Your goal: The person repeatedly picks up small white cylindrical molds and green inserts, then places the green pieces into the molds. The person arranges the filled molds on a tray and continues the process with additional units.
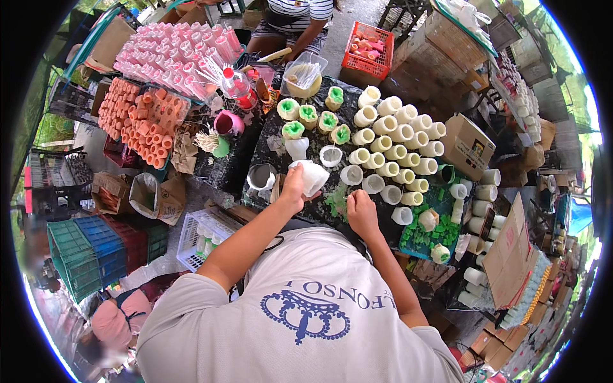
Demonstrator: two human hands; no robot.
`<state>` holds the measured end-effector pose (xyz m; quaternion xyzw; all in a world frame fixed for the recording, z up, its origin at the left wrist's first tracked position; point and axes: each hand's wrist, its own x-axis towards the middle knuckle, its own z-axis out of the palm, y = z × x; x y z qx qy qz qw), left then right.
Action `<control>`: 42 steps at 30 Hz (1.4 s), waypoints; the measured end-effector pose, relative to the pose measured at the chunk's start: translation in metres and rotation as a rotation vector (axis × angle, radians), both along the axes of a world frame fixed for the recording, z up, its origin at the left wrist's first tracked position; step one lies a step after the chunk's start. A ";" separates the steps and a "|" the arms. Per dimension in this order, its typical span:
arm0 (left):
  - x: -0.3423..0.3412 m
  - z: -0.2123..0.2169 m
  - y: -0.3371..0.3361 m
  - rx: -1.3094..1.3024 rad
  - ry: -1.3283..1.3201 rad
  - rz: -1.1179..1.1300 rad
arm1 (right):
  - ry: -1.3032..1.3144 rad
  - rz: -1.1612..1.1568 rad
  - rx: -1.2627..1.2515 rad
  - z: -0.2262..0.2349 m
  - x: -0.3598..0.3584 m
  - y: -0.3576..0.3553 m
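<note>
My left hand (294,189) is closed around a white, wax-like candle piece (311,176), tilted above the front of the dark work table. My right hand (361,215) is closed low over the table's near edge. A thin tip seems to stick out of its fingers, too small to name. Just beyond it stand several translucent white cup-shaped pieces (373,184). Past the held piece are a white cup (331,156) of pale material and an upright white piece (297,148). A grey-white container (261,177) stands left of my left hand.
Rows of cream candle cups (401,133) fill the table's right; green-filled ones (308,115) stand at the back. A tray of green chunks (440,223) lies right. Pink tubes (175,54) and orange cups (153,124) are left. Another person (297,25) sits across the table.
</note>
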<state>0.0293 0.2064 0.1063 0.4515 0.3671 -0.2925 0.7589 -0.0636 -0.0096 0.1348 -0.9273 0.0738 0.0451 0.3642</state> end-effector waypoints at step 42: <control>0.001 -0.019 -0.018 0.101 -0.456 -0.992 | 0.249 -0.294 0.598 -0.022 -0.019 0.007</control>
